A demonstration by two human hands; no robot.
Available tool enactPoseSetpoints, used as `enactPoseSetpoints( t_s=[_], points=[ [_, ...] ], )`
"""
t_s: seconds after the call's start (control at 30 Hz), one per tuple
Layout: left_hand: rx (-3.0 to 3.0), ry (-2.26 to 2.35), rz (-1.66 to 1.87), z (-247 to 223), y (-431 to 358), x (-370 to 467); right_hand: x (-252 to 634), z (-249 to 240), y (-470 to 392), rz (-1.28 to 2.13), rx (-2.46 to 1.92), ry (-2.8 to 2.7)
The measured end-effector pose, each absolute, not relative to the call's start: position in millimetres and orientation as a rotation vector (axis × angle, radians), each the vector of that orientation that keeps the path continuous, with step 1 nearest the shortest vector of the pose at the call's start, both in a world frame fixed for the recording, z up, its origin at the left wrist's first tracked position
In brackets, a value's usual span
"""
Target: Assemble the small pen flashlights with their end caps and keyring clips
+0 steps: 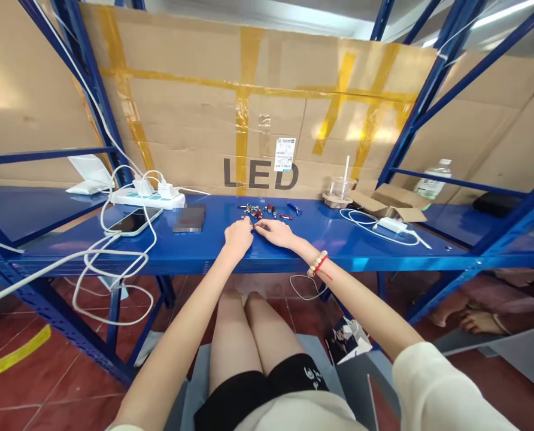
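Note:
Over the front half of the blue table (204, 248), my left hand (239, 235) and my right hand (273, 232) meet with fingertips almost touching. Both are closed in a pinch; whatever sits between the fingers is too small to name. Just beyond them lies a loose pile of small metal and red pieces (252, 211). To the right of the pile are a small dark-red piece (274, 211), a thin red piece (286, 216) and a blue piece (294, 208). A beaded bracelet (317, 263) circles my right wrist.
At left are a power strip (148, 197), a phone (136, 220) with looping white cables, and a dark flat object (190, 218). A plastic cup with straw (340, 188), an open carton (388, 200) and a white adapter (393, 225) stand right. Cardboard (181, 120) walls the back. Another person's hand (480, 321) shows far right.

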State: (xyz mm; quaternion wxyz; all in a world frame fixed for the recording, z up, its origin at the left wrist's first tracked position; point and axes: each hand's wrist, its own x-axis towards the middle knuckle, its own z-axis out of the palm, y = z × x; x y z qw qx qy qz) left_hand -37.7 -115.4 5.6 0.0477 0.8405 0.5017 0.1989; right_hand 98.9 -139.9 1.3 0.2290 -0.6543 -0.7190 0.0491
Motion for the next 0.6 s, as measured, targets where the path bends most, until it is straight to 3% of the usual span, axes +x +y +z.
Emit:
enactPoseSetpoints(
  t_s=[0.27, 0.6],
  points=[
    [2.477, 1.107, 0.851, -2, -98, -29, 117, -7, -133, 0.657, -1.436, -1.481],
    [2.442, 0.828, 1.022, -6, -96, -30, 121, -7, -133, 0.779, -1.304, -1.320]
  ],
)
